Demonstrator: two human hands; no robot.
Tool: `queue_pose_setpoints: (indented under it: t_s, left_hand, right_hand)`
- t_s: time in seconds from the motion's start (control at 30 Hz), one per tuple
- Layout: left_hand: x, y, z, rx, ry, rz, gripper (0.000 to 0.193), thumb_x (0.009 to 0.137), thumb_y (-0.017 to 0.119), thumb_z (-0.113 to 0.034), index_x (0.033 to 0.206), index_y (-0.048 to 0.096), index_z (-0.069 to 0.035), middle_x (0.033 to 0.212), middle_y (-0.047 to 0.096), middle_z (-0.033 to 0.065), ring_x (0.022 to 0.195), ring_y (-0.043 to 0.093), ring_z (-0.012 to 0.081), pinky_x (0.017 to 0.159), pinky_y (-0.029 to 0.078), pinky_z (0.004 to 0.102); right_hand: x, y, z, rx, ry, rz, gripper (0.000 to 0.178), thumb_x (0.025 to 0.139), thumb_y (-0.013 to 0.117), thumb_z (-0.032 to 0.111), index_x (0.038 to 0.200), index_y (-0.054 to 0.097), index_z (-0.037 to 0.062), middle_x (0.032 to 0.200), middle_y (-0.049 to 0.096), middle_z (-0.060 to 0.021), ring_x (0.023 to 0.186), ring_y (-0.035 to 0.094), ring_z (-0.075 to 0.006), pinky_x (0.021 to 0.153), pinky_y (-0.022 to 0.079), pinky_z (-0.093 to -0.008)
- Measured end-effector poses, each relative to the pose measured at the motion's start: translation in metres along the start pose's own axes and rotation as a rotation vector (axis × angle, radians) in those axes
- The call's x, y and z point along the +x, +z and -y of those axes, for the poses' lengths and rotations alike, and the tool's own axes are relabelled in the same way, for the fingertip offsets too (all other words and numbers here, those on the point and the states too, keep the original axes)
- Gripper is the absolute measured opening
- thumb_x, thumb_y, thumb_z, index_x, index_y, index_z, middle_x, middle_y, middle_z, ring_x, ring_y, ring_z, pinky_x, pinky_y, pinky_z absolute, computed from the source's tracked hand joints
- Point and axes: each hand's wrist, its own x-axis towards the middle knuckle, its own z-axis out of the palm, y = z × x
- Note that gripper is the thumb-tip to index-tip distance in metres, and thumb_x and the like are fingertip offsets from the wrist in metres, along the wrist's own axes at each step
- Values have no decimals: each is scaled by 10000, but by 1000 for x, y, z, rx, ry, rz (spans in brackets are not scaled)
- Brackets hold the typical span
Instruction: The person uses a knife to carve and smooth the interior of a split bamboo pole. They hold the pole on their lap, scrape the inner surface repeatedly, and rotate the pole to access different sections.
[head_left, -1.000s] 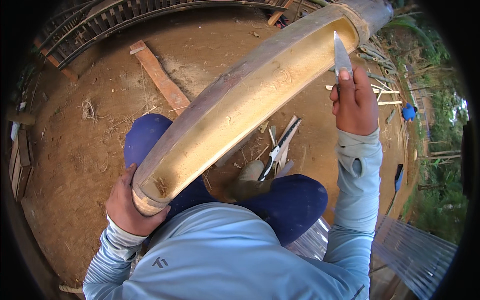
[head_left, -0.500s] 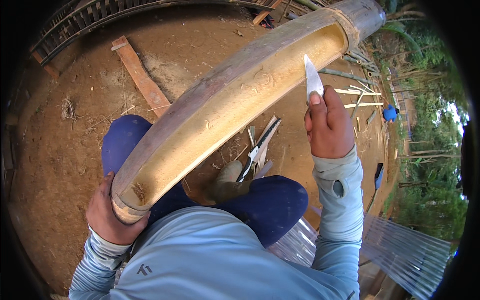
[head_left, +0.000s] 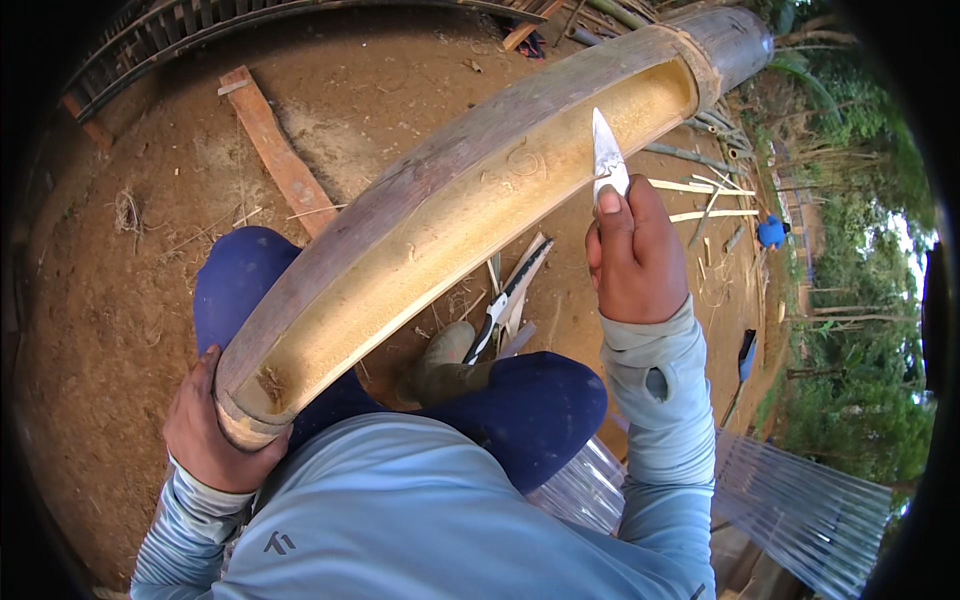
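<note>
A thick bamboo pole (head_left: 400, 215) lies slantwise across my lap, from near left to far right. One long side is cut open, showing a pale hollow with a few curled shavings inside. My left hand (head_left: 215, 425) is wrapped round its near end, below the ringed joint. In my right hand (head_left: 640, 250) is a knife (head_left: 607, 150) with a short pointed blade, gripped with the thumb against the base of the blade. The blade points up and overlaps the near edge of the opening; whether it touches the bamboo I cannot tell.
On the dirt ground lie a reddish wooden plank (head_left: 275, 150), a saw (head_left: 490, 320) beside my boot (head_left: 440, 360), and pale split strips (head_left: 710, 213). Clear corrugated sheets (head_left: 800, 500) stand at lower right. A person in blue (head_left: 771, 232) is far off at right.
My right hand and the knife have shifted left along the bamboo's near edge. A small shaving now shows at the blade. My left hand keeps its hold.
</note>
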Motion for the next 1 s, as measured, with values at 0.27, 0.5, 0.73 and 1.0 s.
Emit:
queue_pose_setpoints:
  t_s: [0.27,0.5,0.73,1.0]
  left_hand:
    - [2,2,0,-35,-2,-27,996,567,911,-261,1407,467,39,1219,641,259,1062,672,422,943,539,479]
    - [-3,4,6,8,32,-35,1001,558,899,-234,1412,464,55,1200,650,264,1071,678,423,948,549,464]
    - [2,-2,2,-38,32,-34,957,583,912,-241,1392,485,41,1168,661,253,1036,688,419,920,558,459]
    - [0,-4,6,-33,33,-50,947,583,908,-234,1392,490,28,1199,660,250,1064,686,417,941,552,458]
  right_hand:
    - [17,-5,7,-9,14,-64,291,1090,489,286,910,484,56,626,499,-42,517,465,-148,490,375,-300]
    - [3,-4,6,33,65,32,281,1082,507,251,896,477,42,622,510,-80,522,501,-184,506,397,-333]
    - [-2,11,15,22,100,21,279,1086,493,243,896,498,39,634,545,-102,549,557,-203,536,438,-360]
    - [-60,56,37,8,-129,274,191,1061,517,192,986,502,16,667,577,-192,602,596,-403,551,452,-458]
